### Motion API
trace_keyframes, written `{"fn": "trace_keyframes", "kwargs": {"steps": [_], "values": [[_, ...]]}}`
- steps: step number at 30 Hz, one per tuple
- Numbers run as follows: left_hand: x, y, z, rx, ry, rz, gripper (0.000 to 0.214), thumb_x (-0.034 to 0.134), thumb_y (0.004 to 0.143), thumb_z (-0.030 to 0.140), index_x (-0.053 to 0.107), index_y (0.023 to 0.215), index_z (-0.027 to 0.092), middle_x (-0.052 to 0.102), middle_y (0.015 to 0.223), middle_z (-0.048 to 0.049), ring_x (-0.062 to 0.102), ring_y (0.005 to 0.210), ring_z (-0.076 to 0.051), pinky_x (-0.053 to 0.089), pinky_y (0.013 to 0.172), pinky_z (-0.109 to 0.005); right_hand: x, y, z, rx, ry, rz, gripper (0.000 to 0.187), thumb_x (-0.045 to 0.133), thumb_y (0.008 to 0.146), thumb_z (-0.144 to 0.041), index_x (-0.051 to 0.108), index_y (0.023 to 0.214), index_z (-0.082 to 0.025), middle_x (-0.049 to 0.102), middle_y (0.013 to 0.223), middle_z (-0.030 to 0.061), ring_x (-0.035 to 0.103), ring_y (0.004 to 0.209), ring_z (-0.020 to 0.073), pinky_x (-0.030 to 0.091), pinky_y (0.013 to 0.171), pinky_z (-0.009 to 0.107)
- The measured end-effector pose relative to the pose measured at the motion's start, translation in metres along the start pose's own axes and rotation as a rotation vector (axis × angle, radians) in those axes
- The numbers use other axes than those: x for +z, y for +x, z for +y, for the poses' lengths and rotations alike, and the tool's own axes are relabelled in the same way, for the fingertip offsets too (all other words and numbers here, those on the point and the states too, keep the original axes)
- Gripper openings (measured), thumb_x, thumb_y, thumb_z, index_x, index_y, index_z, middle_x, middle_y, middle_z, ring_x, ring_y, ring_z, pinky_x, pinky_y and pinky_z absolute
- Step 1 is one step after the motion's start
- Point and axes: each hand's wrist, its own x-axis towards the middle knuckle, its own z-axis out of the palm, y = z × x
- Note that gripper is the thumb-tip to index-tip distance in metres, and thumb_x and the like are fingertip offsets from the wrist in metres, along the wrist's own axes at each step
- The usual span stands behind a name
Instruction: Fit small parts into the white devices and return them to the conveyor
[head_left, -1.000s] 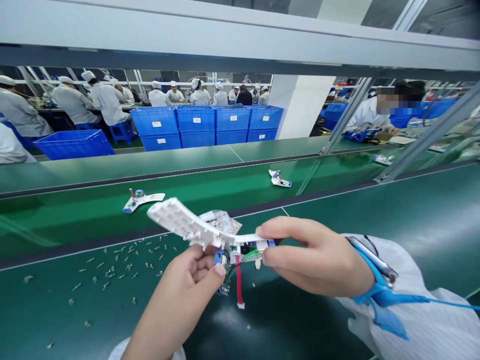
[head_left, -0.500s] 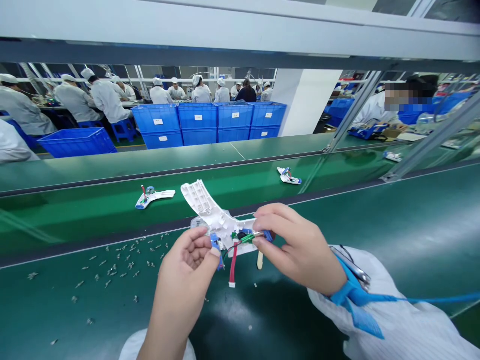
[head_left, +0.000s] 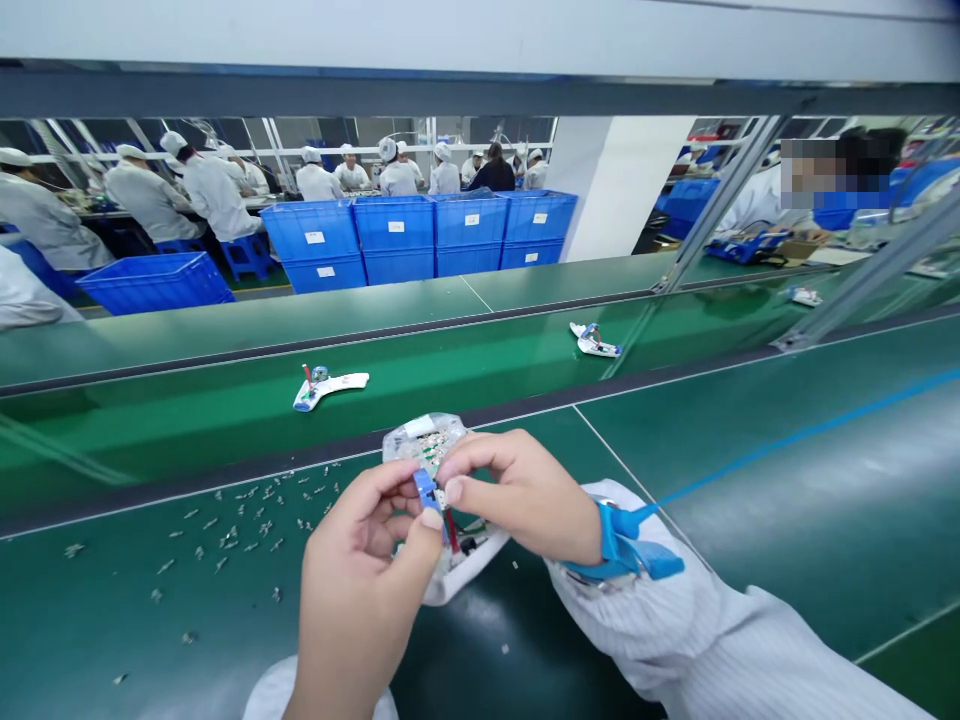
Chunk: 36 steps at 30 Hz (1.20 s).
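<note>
Thumb and index finger of my left hand (head_left: 371, 545) pinch a small blue plastic part (head_left: 426, 490). My right hand (head_left: 517, 490) is closed at that part's right side, thumb and fingertips together; whatever they grip is too small to make out. Below both hands is a curved white plastic housing (head_left: 469, 572), partly hidden by them. A red cable (head_left: 452, 530) and dark wires show inside it. Just behind my fingers lies a clear plastic bag or tray (head_left: 420, 428) holding many small metal and green pieces.
Small metal pieces (head_left: 232, 535) are scattered left on the green bench. On the green belt beyond lie a white housing (head_left: 330, 387) with a red cable and another housing (head_left: 596, 345). A blue cord (head_left: 810, 430) runs from my right wrist. Blue bins (head_left: 315, 235) and seated people are farther back.
My right hand has moved left, from the housing's right end to the blue part. The housing has turned and dropped lower under my hands. Housings on the belt appear farther right.
</note>
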Motion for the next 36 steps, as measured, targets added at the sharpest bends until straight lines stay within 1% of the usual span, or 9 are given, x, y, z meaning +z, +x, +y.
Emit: {"fn": "trace_keyframes", "kwargs": {"steps": [5, 9, 15, 18, 21, 23, 25, 29, 36], "values": [[0.003, -0.002, 0.003, 0.163, 0.282, 0.121, 0.021, 0.068, 0.067, 0.024, 0.07, 0.087, 0.025, 0.067, 0.08, 0.0009, 0.062, 0.062, -0.011, 0.051, 0.056, -0.018, 0.009, 0.003, -0.003, 0.131, 0.15, 0.058, 0.019, 0.07, 0.062, -0.031, 0.063, 0.057, -0.014, 0.059, 0.06, 0.001, 0.05, 0.059, 0.0115, 0.041, 0.055, 0.025], [-0.004, 0.0, -0.004, 0.127, 0.312, 0.054, 0.027, 0.069, 0.068, 0.027, 0.069, 0.095, 0.025, 0.068, 0.089, -0.0019, 0.066, 0.068, -0.016, 0.054, 0.057, -0.023, 0.01, 0.004, -0.001, 0.175, 0.227, 0.049, 0.016, 0.071, 0.06, -0.028, 0.063, 0.057, -0.014, 0.058, 0.059, -0.0001, 0.049, 0.058, 0.0106, 0.039, 0.054, 0.024], [-0.013, 0.01, -0.012, -0.056, 0.083, -0.097, 0.031, 0.075, 0.067, 0.025, 0.068, 0.097, 0.024, 0.069, 0.085, -0.0021, 0.066, 0.072, -0.015, 0.056, 0.059, -0.02, 0.004, 0.012, 0.01, 0.162, 0.26, -0.038, 0.021, 0.07, 0.064, -0.03, 0.061, 0.056, -0.014, 0.056, 0.057, -0.0005, 0.049, 0.057, 0.0104, 0.04, 0.057, 0.025], [-0.01, 0.013, -0.012, -0.1, -0.118, -0.071, 0.029, 0.078, 0.064, 0.022, 0.069, 0.092, 0.022, 0.069, 0.077, -0.0007, 0.065, 0.063, -0.012, 0.055, 0.055, -0.018, -0.002, 0.022, 0.018, 0.139, 0.216, -0.012, 0.021, 0.068, 0.066, -0.031, 0.062, 0.057, -0.014, 0.057, 0.057, -0.0004, 0.049, 0.056, 0.0103, 0.039, 0.056, 0.025], [-0.005, 0.013, -0.009, -0.123, -0.234, 0.036, 0.029, 0.079, 0.064, 0.021, 0.07, 0.091, 0.022, 0.068, 0.076, 0.0005, 0.065, 0.063, -0.011, 0.055, 0.056, -0.016, -0.008, 0.027, 0.022, 0.11, -0.023, 0.147, 0.018, 0.062, 0.073, -0.03, 0.07, 0.075, -0.014, 0.067, 0.073, 0.0046, 0.058, 0.068, 0.0151, 0.045, 0.064, 0.028], [-0.003, 0.014, -0.007, -0.14, -0.282, 0.125, 0.03, 0.081, 0.061, 0.019, 0.07, 0.089, 0.021, 0.067, 0.073, 0.0013, 0.064, 0.063, -0.01, 0.054, 0.055, -0.013, -0.009, 0.024, 0.021, 0.078, -0.149, 0.234, 0.024, 0.059, 0.075, -0.026, 0.072, 0.092, -0.014, 0.071, 0.088, 0.0075, 0.062, 0.08, 0.0187, 0.047, 0.073, 0.032], [0.0, 0.014, -0.005, -0.137, -0.322, 0.192, 0.033, 0.082, 0.058, 0.018, 0.07, 0.088, 0.02, 0.066, 0.07, 0.0016, 0.063, 0.062, -0.009, 0.053, 0.053, -0.012, -0.006, 0.017, 0.016, 0.011, -0.178, 0.206, 0.026, 0.059, 0.075, -0.023, 0.071, 0.097, -0.015, 0.071, 0.095, 0.008, 0.064, 0.087, 0.02, 0.048, 0.079, 0.033], [0.004, 0.014, -0.001, -0.125, -0.398, 0.227, 0.034, 0.084, 0.055, 0.018, 0.069, 0.086, 0.018, 0.067, 0.069, 0.0005, 0.063, 0.061, -0.01, 0.052, 0.052, -0.013, 0.01, 0.003, 0.008, -0.211, -0.199, 0.118, 0.016, 0.062, 0.073, -0.015, 0.073, 0.085, -0.016, 0.073, 0.091, 0.0064, 0.066, 0.089, 0.0179, 0.049, 0.082, 0.029], [0.009, 0.013, 0.0, -0.129, -0.445, 0.266, 0.03, 0.081, 0.062, 0.02, 0.067, 0.089, 0.02, 0.068, 0.075, 0.0018, 0.064, 0.066, -0.009, 0.053, 0.057, -0.013, 0.024, 0.004, 0.011, -0.368, -0.308, 0.243, 0.016, 0.057, 0.08, -0.012, 0.066, 0.068, -0.018, 0.07, 0.069, 0.0013, 0.063, 0.074, 0.015, 0.046, 0.077, 0.031]]}}
